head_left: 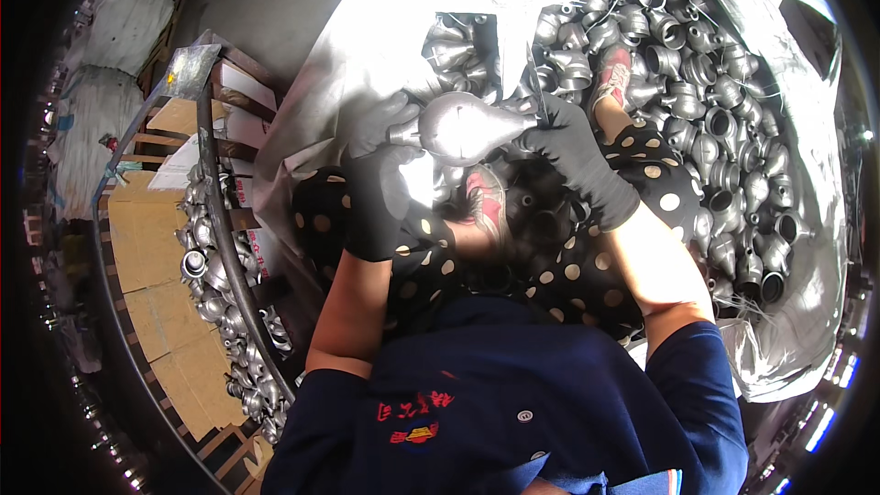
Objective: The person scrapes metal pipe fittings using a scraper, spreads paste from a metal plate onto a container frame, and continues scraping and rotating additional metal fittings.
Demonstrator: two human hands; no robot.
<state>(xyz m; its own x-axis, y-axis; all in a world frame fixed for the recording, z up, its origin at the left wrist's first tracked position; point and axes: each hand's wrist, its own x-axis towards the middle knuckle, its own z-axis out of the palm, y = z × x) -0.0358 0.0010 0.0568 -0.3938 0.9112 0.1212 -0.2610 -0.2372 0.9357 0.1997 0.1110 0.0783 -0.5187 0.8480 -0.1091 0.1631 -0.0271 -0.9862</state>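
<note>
In front of me is a silvery metal casting point(463, 128), with a round bulb, a short neck on the left and a taper to a narrow tip on the right. My left hand point(378, 179), in a black glove, is closed around the neck end. Beside the narrow tip my right hand point(576, 158), also black-gloved, has its fingers curled. A thin dark blade-like tool point(535, 82) rises from that hand; its exact kind is unclear. Glare washes out part of the casting and the bag behind it.
I sit with my shoes point(612, 78) among similar castings point(724, 128) heaped in a large white woven bag point(807, 312). On the left, a metal-railed crate point(223, 220) holds more castings beside cardboard point(174, 321). White sacks point(105, 128) stand at far left.
</note>
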